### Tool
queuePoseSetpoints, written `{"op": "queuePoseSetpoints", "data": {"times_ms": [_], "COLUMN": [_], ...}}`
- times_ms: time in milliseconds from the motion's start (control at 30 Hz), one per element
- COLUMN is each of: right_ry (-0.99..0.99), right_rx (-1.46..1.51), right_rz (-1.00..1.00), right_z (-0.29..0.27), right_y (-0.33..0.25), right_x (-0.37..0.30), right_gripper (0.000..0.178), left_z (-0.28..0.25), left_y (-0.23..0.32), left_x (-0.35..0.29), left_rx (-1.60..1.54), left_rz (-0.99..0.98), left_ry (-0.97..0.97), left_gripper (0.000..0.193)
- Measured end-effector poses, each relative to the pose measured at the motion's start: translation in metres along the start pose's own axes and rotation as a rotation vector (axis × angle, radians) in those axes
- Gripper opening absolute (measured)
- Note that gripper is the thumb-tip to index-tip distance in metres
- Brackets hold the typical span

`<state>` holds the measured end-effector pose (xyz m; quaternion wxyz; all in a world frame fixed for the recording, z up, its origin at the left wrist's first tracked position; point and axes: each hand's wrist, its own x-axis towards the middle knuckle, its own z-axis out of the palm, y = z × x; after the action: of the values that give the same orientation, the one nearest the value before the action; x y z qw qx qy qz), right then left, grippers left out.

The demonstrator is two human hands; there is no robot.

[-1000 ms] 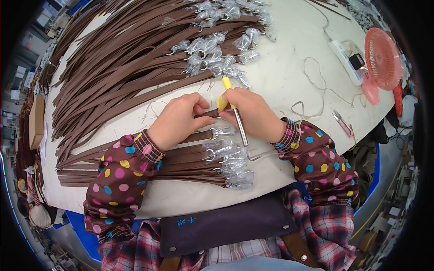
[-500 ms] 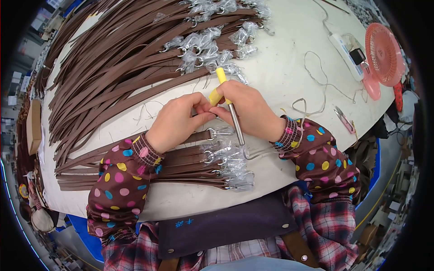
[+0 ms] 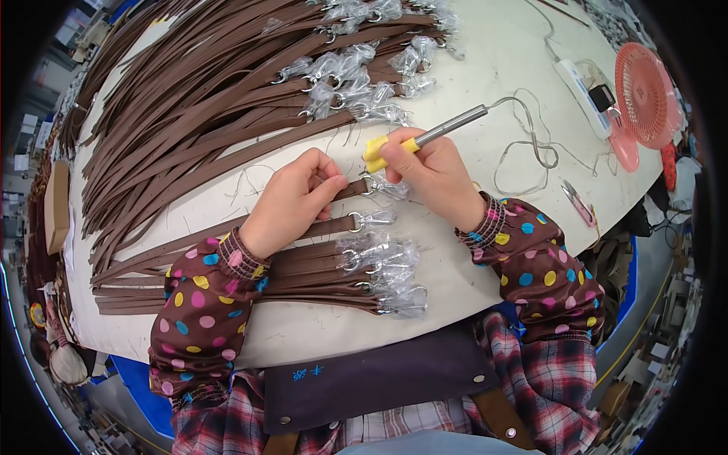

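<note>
Where a flat brown strap [image 3: 354,189] ends, a metal-barrelled tool [image 3: 451,126] slants.

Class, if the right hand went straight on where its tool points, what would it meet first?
Probably the brown strap, with the left hand just beyond; depth is unclear.

Slanted yellow-silver tool [image 3: 444,129], tip near brown strap [image 3: 353,189]

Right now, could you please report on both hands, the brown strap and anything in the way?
Left hand pinching brown strap. Right hand gripping yellow-and-silver tool, tip close to the strap. Tool's cord looped off to the right, apart from the strap.
</note>
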<state>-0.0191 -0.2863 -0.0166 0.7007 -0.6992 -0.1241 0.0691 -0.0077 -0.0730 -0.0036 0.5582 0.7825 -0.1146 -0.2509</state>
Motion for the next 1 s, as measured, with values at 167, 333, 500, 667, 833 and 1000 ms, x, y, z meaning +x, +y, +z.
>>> {"op": "queuePoseSetpoints", "data": {"times_ms": [167, 333, 500, 667, 833, 1000], "right_ry": [0.028, 0.043, 0.039, 0.033, 0.032, 0.032], "right_rx": [-0.203, -0.283, -0.321, -0.328, -0.340, -0.355], "right_rz": [-0.107, -0.143, -0.147, -0.140, -0.143, -0.139], "right_z": [0.012, 0.015, 0.016, 0.016, 0.016, 0.016], "right_y": [0.004, 0.005, 0.007, 0.007, 0.008, 0.007], "right_x": [0.000, 0.000, 0.000, 0.000, 0.001, 0.001], "right_gripper": [0.026, 0.029, 0.029, 0.029, 0.029, 0.029], "left_z": [0.003, 0.003, 0.003, 0.002, 0.003, 0.003], "left_y": [-0.002, -0.001, 0.000, 0.000, 0.001, 0.000], "left_x": [0.002, 0.002, 0.002, 0.002, 0.002, 0.002], "left_rx": [-0.024, -0.038, -0.012, -0.013, -0.027, -0.038], "left_rz": [0.001, -0.011, -0.008, -0.012, -0.013, -0.022], "left_ry": [0.013, 0.012, 0.011, 0.005, 0.005, -0.002], "left_gripper": [0.013, 0.014, 0.013, 0.013, 0.013, 0.013]}}
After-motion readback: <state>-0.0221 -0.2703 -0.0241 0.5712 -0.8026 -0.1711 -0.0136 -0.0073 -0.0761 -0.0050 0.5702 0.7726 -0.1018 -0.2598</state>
